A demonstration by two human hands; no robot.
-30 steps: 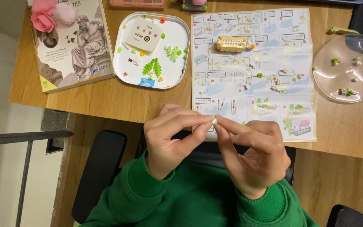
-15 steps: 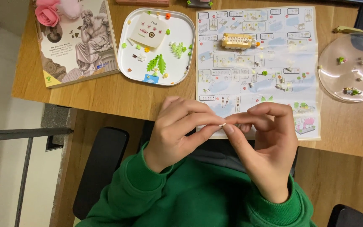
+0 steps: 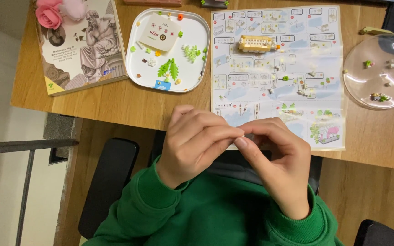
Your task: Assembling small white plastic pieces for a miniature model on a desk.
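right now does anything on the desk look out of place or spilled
Nothing looks spilled or damaged. Small parts lie loose on the instruction sheet rather than in the white tray or clear dish. The sheet's lower edge overhangs the desk behind both hands.

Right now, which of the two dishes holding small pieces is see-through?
The round dish at the table's right edge is clear; the white tray beside the book is solid and squarish.

A wooden desk [image 3: 115, 102] with warm grain fills the upper part of the view. Below its edge stands a black chair [image 3: 108, 182] on a brown wooden floor [image 3: 365, 196]. To the left, a dark metal rail [image 3: 26, 144] crosses pale flooring under soft indoor light.
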